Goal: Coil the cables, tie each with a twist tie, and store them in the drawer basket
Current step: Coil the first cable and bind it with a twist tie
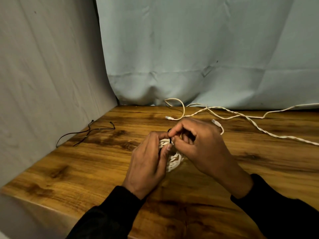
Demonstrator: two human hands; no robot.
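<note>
We see the left hand [146,161] and right hand [198,144], fingers curled, pinching a black twist tie [170,135] around a coiled white cable [174,161] above the bench [86,169].

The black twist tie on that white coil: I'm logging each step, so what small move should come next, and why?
Probably twist the tie's ends together. Both hands, left hand and right hand, pinch the black twist tie over the coiled white cable, which lies on the table. The tie does not look closed yet, though fingers hide much of it.

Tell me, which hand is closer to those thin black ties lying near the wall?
Left. The left hand sits nearer the black ties; the right hand is farther over.
</note>
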